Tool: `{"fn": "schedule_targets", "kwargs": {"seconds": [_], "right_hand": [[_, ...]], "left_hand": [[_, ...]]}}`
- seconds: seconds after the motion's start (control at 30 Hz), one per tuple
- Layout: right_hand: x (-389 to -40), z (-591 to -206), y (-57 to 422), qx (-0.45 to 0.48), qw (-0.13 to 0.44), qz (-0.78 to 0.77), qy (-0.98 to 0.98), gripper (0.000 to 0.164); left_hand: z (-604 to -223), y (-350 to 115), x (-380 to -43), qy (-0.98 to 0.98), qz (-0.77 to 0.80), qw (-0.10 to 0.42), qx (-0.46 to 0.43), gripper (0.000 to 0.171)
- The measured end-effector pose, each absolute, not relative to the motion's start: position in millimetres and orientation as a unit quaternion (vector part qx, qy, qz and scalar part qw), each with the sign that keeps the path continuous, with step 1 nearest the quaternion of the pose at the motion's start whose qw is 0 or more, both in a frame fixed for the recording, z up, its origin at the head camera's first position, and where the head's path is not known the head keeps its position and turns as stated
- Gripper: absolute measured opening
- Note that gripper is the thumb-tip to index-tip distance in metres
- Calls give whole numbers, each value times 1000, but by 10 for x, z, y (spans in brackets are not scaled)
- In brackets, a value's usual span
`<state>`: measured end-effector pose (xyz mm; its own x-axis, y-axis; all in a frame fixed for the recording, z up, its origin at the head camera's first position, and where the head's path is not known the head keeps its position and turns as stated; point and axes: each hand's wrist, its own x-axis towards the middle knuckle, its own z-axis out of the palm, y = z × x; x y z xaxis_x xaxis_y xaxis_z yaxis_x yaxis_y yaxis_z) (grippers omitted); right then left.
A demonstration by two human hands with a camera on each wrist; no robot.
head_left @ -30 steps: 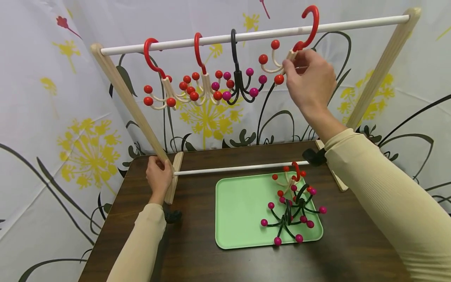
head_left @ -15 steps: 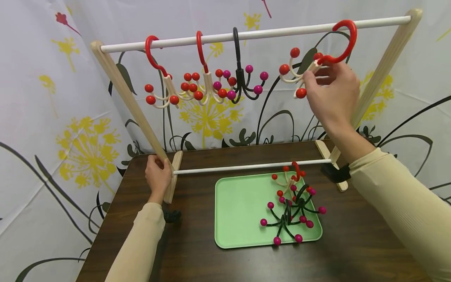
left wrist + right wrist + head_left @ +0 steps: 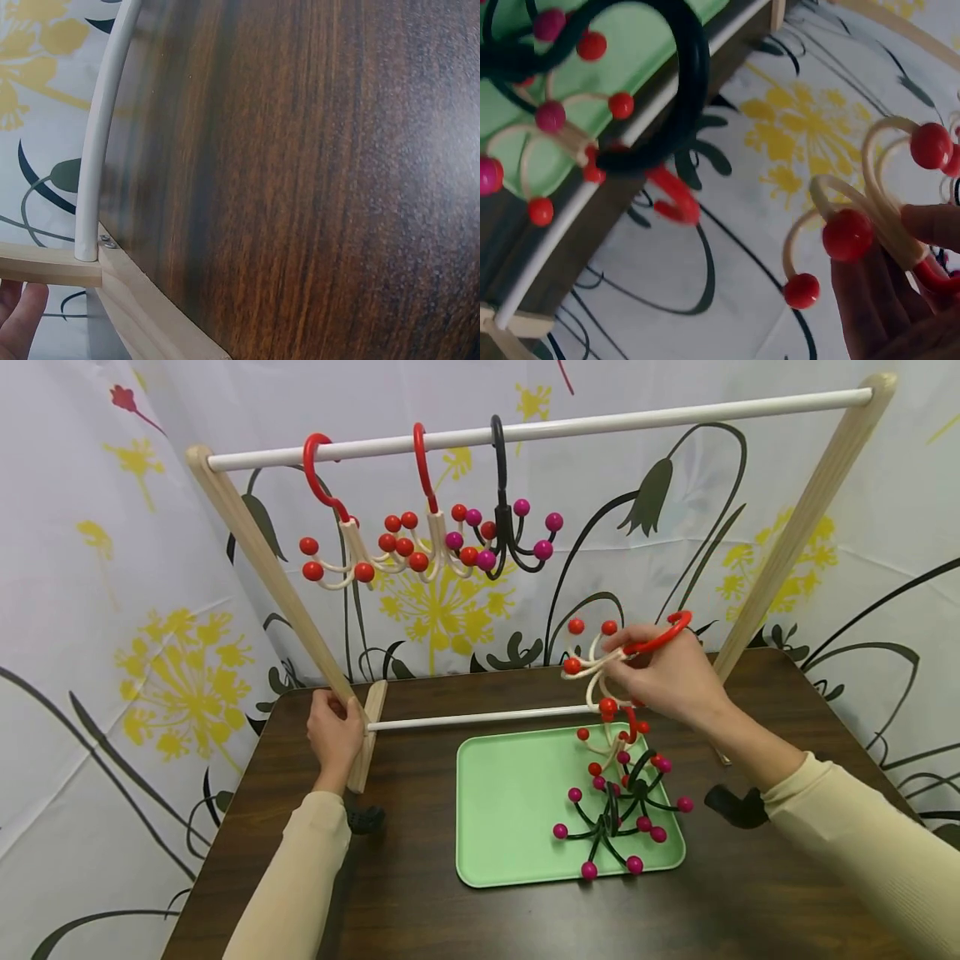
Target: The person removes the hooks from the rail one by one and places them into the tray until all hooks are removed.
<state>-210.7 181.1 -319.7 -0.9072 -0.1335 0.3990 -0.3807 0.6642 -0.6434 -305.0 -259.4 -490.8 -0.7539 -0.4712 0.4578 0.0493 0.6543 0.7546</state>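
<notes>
1. Two hands are in use. Right hand (image 3: 678, 675): thumb and fingers closed in a pinch on the stem of a red-hooked hanger (image 3: 612, 657). Left hand (image 3: 334, 731): fingers bent round the foot of the left upright (image 3: 270, 568).
2. Held hanger: tilted, hook toward the wrist, clear of the upper rod (image 3: 615, 421), near the tray's far right corner.
3. Handling, as judged: light and stiff; smooth red balls likely slippery; thin curved arms liable to snag on neighbours, perhaps to snap if forced. Best hold: the straight stem below the hook, as now, leaving the hook free.
4. Green tray (image 3: 491, 814), on the dark table (image 3: 412, 910): one red-hooked hanger and two black hangers (image 3: 602, 828), crowded to the right, arms overlapping.
5. Upper rod, left half: two red-hooked hangers, then a black one (image 3: 503, 522), hung by their hooks.
6. Lower rod (image 3: 480, 719): behind the tray.
</notes>
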Motion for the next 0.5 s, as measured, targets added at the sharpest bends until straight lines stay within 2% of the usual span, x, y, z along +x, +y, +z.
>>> {"fn": "schedule_targets", "kwargs": {"seconds": [0.23,0.5], "right_hand": [[-1961,-3418,1489,216,48,357,-907,9],[-1712,-3679,1150,285,-14,330,-900,10]], "left_hand": [[-4893,-2609,-3057,-852,-397,319,123,21],[-4894,-2592,-3054,-851,-400,319,119,20]]}}
